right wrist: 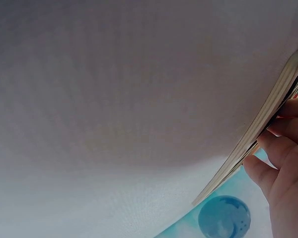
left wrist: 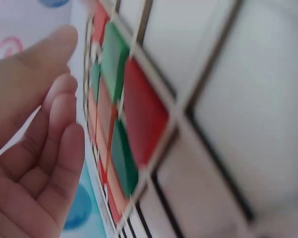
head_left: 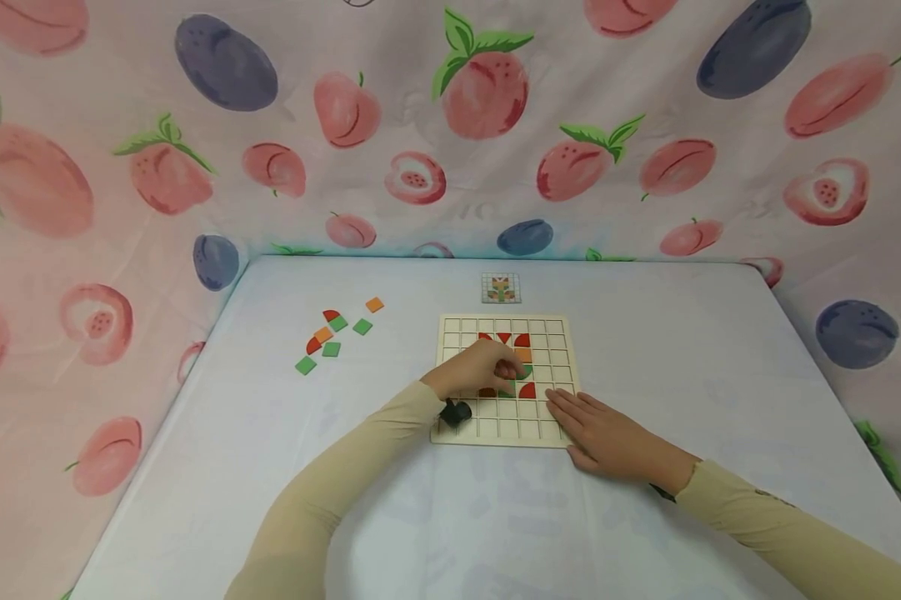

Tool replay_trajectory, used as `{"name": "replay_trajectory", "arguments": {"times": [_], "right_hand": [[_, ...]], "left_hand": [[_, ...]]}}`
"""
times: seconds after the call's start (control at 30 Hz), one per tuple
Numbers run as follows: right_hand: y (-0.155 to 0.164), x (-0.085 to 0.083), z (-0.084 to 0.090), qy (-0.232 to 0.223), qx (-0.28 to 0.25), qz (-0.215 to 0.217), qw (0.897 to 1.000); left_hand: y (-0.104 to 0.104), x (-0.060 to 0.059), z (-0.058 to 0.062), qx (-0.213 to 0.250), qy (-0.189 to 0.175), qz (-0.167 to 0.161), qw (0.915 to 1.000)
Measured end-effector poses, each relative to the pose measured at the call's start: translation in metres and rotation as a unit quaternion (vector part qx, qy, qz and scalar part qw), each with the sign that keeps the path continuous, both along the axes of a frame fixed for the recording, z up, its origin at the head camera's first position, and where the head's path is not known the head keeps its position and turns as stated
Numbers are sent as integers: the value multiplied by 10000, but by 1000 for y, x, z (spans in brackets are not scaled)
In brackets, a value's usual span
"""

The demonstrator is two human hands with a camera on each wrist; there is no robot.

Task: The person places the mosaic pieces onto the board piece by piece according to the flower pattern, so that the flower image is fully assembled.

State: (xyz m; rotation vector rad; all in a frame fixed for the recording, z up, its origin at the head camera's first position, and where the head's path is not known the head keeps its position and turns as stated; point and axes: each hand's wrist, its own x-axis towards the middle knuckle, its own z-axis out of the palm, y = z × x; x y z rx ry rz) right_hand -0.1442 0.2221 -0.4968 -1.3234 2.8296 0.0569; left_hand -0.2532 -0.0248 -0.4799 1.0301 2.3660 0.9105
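Note:
A pale wooden grid board [head_left: 555, 350] lies on the table, with red, orange and green flat tiles in its middle squares. My left hand [head_left: 480, 369] hovers over these tiles, index finger and thumb apart beside a green rounded tile [head_left: 525, 372]. In the left wrist view its fingers are loosely bent, and no tile shows between them. Close by are a red quarter-round tile [head_left: 527, 391] and an orange square tile [head_left: 523, 355]. My right hand [head_left: 618, 437] rests at the board's lower right edge, its fingers extended onto the grid; the right wrist view shows fingertips along the board's side [right wrist: 253, 131].
Loose tiles lie left of the board, among them a green square [head_left: 305, 365], an orange square [head_left: 374, 305] and a red quarter-round [head_left: 332, 316]. A small pattern card [head_left: 501, 287] lies behind the board. A fruit-print cloth [head_left: 488, 192] hangs along the table's back edge.

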Motion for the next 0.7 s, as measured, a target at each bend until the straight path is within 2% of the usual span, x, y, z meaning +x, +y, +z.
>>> {"name": "replay_trajectory", "arguments": {"times": [0.33, 0.53, 0.7], "right_hand": [[-1, 0, 1, -66, -16, -82, 9999], [-3, 1, 3, -260, -1, -164, 9995], [-3, 1, 2, -283, 29, -197, 9994]], "left_hand": [[-45, -8, 4, 506, -333, 611, 9963], [-81, -12, 6, 687, -112, 1130, 9912], [-116, -16, 8, 630, 174, 1669, 9838]]}}
